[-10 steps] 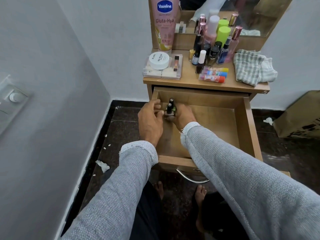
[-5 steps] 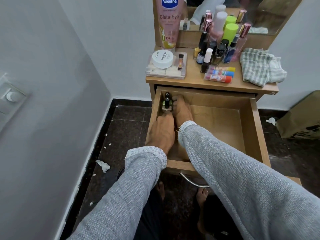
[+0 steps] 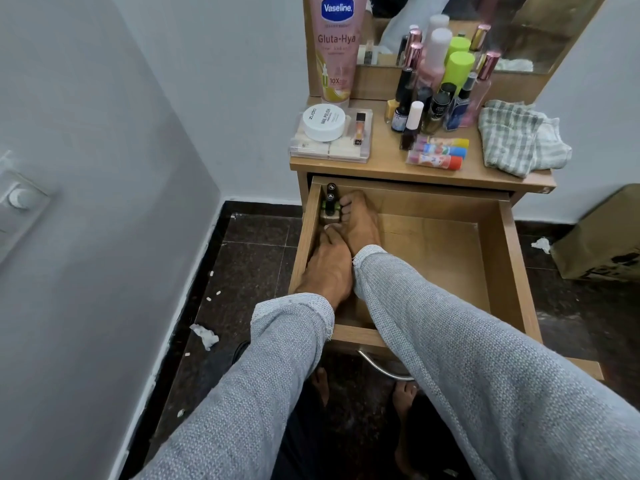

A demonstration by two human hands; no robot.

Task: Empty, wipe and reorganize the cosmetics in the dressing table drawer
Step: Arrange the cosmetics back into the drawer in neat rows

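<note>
Head view: nail polish bottles being seated in the drawer's far left corner.
Upper centre of frame, my right hand (image 3: 362,220) pinches the small bottles (image 3: 329,206) against the drawer (image 3: 498,258) wall; my left hand (image 3: 327,268) lies flat, fingertips touching their base. Risk: letting go unevenly could topple them. Both forearms extended, wrists low.

Both arms, in grey knit sleeves, extend forward and downward side by side, the left hand (image 3: 327,268) lying palm-down with fingers straight ahead, the right hand (image 3: 362,220) just beside and beyond it, touching it, fingers bent leftward at the tips, wrists nearly level.
</note>
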